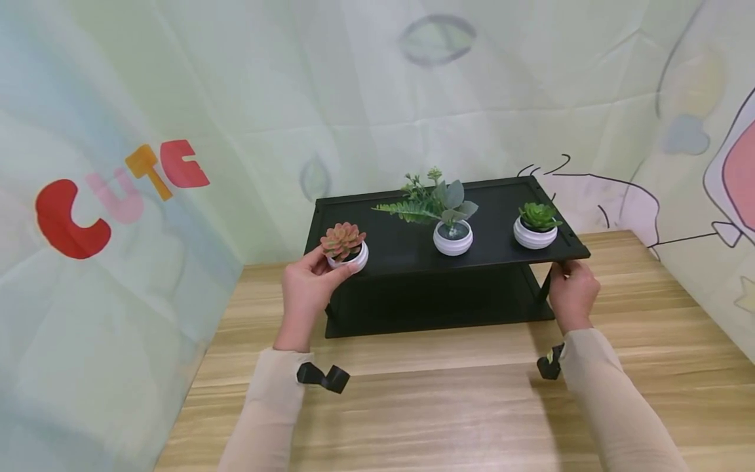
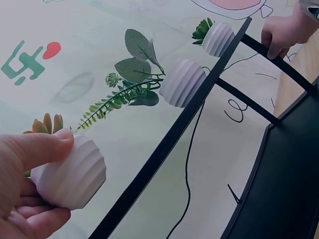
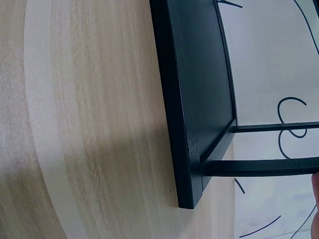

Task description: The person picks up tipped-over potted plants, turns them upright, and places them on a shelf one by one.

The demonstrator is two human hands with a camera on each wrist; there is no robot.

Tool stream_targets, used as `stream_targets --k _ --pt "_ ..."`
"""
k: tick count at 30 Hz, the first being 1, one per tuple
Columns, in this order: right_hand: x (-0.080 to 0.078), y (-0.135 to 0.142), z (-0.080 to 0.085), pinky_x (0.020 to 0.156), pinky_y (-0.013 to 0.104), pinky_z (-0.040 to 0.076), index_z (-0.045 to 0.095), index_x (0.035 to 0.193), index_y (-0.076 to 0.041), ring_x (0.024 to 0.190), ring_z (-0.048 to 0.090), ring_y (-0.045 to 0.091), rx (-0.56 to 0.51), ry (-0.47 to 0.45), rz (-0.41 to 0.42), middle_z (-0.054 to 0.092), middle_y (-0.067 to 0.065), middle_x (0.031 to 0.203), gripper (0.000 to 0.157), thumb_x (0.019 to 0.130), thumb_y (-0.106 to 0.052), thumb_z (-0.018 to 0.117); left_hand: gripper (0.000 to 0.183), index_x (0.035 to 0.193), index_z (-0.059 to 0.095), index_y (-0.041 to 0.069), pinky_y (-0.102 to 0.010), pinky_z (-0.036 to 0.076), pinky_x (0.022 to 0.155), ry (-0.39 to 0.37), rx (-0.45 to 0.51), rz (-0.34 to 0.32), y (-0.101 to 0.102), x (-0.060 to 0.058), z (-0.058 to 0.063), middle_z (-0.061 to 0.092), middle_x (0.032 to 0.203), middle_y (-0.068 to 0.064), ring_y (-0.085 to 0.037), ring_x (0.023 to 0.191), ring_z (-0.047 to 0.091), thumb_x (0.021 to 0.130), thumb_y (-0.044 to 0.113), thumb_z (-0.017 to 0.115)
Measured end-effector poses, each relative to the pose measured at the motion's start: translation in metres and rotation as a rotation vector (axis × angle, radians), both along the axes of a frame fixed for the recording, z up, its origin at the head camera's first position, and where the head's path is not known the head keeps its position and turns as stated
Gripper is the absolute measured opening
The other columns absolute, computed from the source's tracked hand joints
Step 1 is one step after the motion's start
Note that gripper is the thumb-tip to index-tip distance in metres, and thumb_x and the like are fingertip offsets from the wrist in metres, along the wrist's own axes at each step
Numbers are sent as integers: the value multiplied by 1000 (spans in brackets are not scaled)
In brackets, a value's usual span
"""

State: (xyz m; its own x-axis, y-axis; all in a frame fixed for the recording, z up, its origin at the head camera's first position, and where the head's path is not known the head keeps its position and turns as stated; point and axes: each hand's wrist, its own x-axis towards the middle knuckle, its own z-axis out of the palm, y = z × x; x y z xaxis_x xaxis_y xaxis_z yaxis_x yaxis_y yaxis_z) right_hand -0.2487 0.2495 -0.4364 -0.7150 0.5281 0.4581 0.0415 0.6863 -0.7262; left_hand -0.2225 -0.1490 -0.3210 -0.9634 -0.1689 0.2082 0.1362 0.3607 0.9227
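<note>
A two-tier black shelf [image 1: 389, 248] stands on the wooden table. My left hand [image 1: 307, 288] pinches the white pot [image 2: 75, 172] of a reddish succulent [image 1: 342, 241] at the shelf's left front corner. In the left wrist view, a gap shows between this pot and the top board. At the right, my right hand [image 1: 573, 295] grips the front post [image 3: 259, 167] just under the top board; only a bit of that hand enters the right wrist view. A white-potted leafy plant [image 1: 453, 237] sits mid-shelf, and a green succulent [image 1: 535, 226] in a white pot sits to its right.
The wood-grain table [image 1: 413, 419] extends in front of the shelf and to both sides. A printed cloth [image 1: 354, 85] hangs behind it and along the sides. Each wrist carries a small black camera mount [image 1: 324, 378].
</note>
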Motion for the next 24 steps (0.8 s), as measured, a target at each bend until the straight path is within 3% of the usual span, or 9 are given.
stream_targets --k 9,24 --pt "0 0 -1 75 50 34 62 83 11 83 55 44 -9 2 1 61 28 86 21 88 -7 53 55 120 63 11 -31 50 85 -41 -29 7 2 -12 0 66 112 -11 -17 101 64 70 27 81" --pt "1 -1 2 76 51 35 62 85 11 84 56 44 -4 2 2 62 29 87 21 88 -7 53 48 114 66 8 -32 50 84 -17 -19 10 6 -32 -7 68 107 -12 -17 95 64 71 24 81"
